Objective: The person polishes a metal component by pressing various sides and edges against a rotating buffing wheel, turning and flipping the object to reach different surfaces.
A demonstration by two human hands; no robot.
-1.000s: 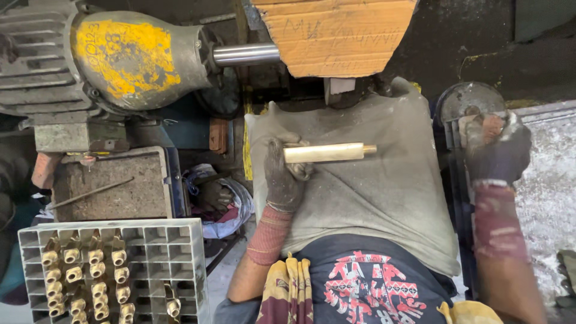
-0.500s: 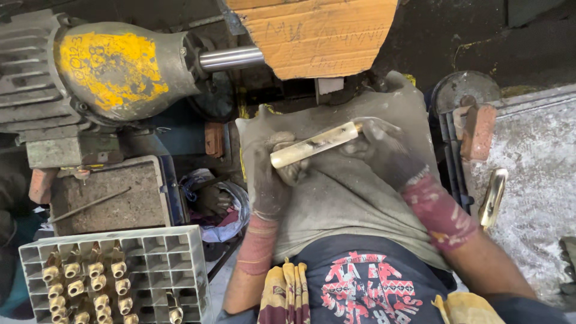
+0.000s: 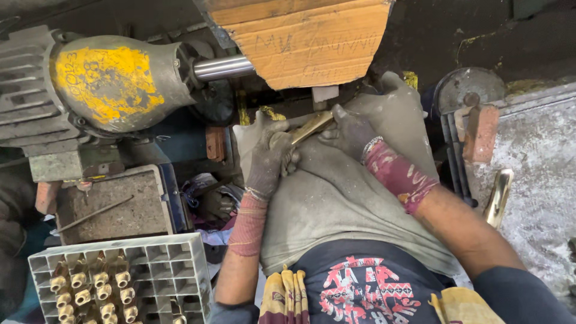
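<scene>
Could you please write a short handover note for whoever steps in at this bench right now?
Left hand: gloved, gripping the near end of the brass rod.
Right hand: gloved, fingers on the rod's far end, which points toward the machine under the cardboard guard.
Both hands rest over the grey cloth on the lap.
Motor with yellow patch sits at left, shaft running under the guard.
Done: the grid tray at lower left holds rows of small brass fittings.
Left: many tray cells are unfilled; another brass piece lies on the slab at right.
</scene>
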